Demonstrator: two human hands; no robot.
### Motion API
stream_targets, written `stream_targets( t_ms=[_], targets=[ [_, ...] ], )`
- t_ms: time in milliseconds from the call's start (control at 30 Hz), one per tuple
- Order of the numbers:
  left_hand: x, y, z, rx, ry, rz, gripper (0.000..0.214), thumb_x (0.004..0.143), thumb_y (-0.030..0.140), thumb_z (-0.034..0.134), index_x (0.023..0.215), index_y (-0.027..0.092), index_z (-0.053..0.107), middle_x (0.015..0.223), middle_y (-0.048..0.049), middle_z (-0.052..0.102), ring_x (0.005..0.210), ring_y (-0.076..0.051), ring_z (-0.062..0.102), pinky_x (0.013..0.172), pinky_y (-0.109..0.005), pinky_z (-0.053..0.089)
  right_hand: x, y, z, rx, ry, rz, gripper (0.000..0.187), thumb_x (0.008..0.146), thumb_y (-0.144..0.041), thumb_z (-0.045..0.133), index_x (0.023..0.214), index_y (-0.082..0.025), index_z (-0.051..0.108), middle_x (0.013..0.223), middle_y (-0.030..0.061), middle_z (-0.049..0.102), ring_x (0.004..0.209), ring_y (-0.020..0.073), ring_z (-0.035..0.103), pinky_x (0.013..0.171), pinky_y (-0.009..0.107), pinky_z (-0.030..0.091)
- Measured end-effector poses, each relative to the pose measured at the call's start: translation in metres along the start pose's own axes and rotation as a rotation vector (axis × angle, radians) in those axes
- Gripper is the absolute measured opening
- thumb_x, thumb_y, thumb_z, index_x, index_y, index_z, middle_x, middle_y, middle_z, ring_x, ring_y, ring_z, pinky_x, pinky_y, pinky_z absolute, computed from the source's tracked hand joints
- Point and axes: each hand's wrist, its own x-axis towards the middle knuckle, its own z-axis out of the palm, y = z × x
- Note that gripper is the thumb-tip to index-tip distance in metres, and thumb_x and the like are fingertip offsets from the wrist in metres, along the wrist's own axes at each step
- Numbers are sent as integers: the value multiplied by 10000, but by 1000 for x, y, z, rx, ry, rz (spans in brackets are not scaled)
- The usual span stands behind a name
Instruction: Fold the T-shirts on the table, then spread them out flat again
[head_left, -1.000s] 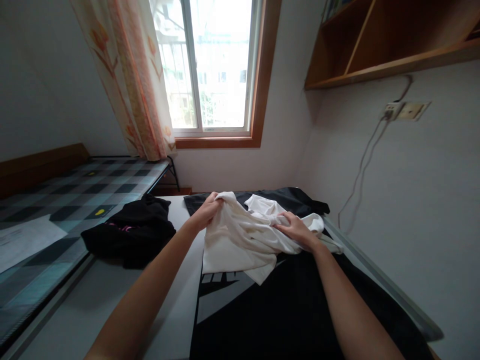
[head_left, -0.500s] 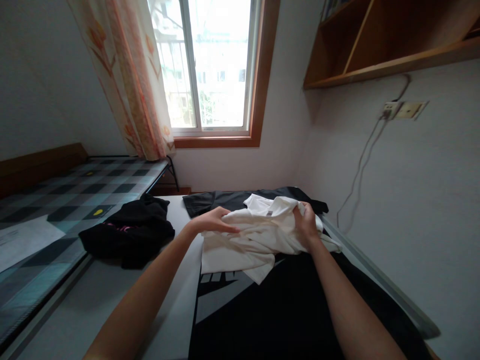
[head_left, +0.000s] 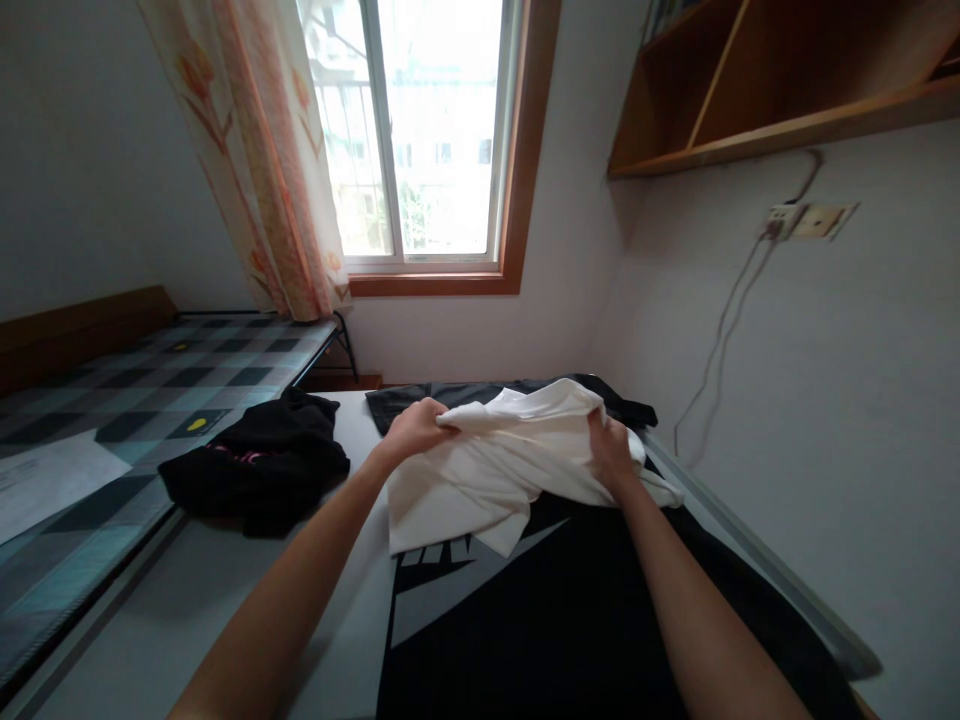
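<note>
A crumpled white garment is lifted a little above a black shirt with a grey logo spread flat on a grey table. My left hand pinches the garment's upper left edge, fingers closed on the cloth. My right hand grips its upper right part, fingers wrapped into the fabric. The lower part of the white garment hangs down onto the black shirt.
A bunched black garment with pink lettering lies at the table's left edge. A bed with a checked cover stands at the left, a white paper on it. Window, curtain, wooden shelf and wall socket with cable are beyond.
Both hands have shifted their hold to the white garment's top edge and raised it, spreading it wider. Its lower left corner has slid to the left.
</note>
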Motion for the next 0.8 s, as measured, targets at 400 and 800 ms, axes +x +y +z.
stream_targets(
  t_ms=[400,800],
  targets=[
    [9,-6,-4,-142,103,37,143,735,298,568,741,157,589,706,-3,592,684,-151,559,588,-219,371,-10,-11,-1,-63,-203,-181,437,748,-596,621,879,-181,592,776,28,608,722,192,549,695,340,469],
    [1,-10,-15,-355,-89,27,390,613,374,726,908,160,586,720,29,587,621,-123,549,537,-206,396,-10,1,-2,-368,-367,-273,325,642,-325,603,937,-188,620,920,74,610,840,251,596,804,396,479]
  ],
)
